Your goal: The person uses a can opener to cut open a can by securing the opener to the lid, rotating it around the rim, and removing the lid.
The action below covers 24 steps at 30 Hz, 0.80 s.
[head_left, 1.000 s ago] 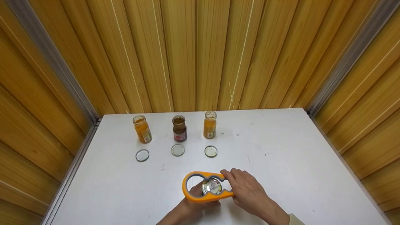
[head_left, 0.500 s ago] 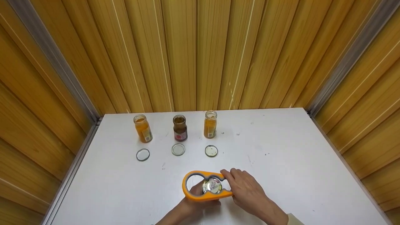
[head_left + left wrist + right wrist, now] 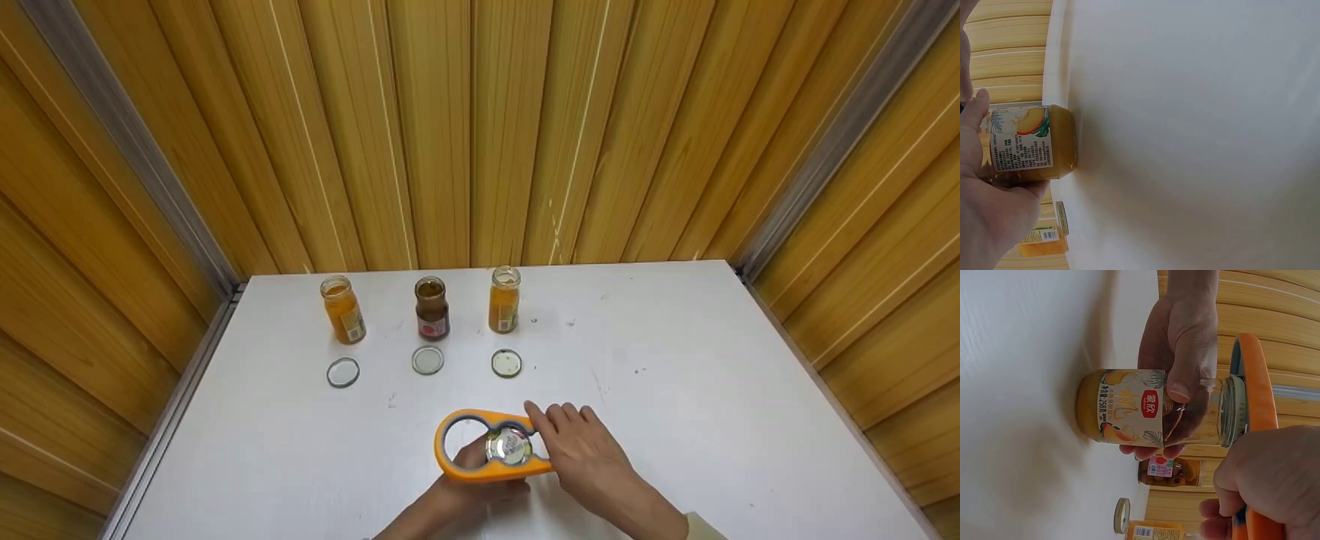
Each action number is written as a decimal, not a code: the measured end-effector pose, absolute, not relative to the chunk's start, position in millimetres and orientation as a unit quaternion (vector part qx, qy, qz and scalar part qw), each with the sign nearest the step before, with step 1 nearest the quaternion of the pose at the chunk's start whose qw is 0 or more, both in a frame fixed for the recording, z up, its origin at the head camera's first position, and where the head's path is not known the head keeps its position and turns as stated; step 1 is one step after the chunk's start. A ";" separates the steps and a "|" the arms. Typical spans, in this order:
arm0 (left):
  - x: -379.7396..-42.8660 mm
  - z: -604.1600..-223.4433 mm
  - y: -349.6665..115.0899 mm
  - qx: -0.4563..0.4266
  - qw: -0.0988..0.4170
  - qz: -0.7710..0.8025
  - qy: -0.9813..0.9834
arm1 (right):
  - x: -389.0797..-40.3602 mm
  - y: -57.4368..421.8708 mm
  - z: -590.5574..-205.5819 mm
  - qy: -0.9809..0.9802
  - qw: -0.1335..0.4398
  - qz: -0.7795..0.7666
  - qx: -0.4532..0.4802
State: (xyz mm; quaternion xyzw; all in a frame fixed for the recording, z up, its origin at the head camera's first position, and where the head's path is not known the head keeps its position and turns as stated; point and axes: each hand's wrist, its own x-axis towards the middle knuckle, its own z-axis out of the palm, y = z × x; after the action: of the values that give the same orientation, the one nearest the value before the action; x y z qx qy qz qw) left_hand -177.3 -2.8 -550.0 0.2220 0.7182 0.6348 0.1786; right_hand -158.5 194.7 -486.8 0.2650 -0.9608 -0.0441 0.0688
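Note:
My left hand (image 3: 487, 492) grips a glass jar (image 3: 1123, 408) of yellow fruit around its body, low over the white table. The jar stands upright with a paper label, and its silvery lid (image 3: 508, 445) is on. My right hand (image 3: 592, 459) holds an orange jar opener (image 3: 517, 471) with grey inner edges by its open end. The opener lies flat around the lid, its scalloped edges at the lid's rim. In the right wrist view, the opener's orange side sits right at the lid above my left hand.
Behind my hands stand two uncovered jars of orange contents, left (image 3: 343, 311) and right (image 3: 504, 304), and a dark one (image 3: 433, 311) between them. A loose lid lies before each: left (image 3: 343, 372), middle (image 3: 427, 360), right (image 3: 506, 363). Wood-patterned walls (image 3: 510, 135) enclose the table (image 3: 675, 390).
The opener and my right hand have shifted slightly leftward, and the right fingers are spread a bit more apart. My left hand and the jar stay nearly in place.

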 end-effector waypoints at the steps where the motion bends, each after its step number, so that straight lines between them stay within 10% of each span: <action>1: -177.5 -550.9 -2.3 0.214 0.186 0.635 0.718 | -158.4 194.0 -486.4 -0.962 0.061 -0.050 0.263; 24: -170.5 -556.5 -6.2 0.127 0.295 0.660 0.679 | -139.9 177.6 -471.9 -0.962 0.038 -0.123 0.242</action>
State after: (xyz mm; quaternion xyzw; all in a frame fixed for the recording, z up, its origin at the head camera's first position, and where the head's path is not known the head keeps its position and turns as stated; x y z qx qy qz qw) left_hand -170.5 -6.2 -556.5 0.1273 0.6792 0.6599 0.2949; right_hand -139.9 177.6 -471.9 0.2417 -0.9618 -0.1226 0.0382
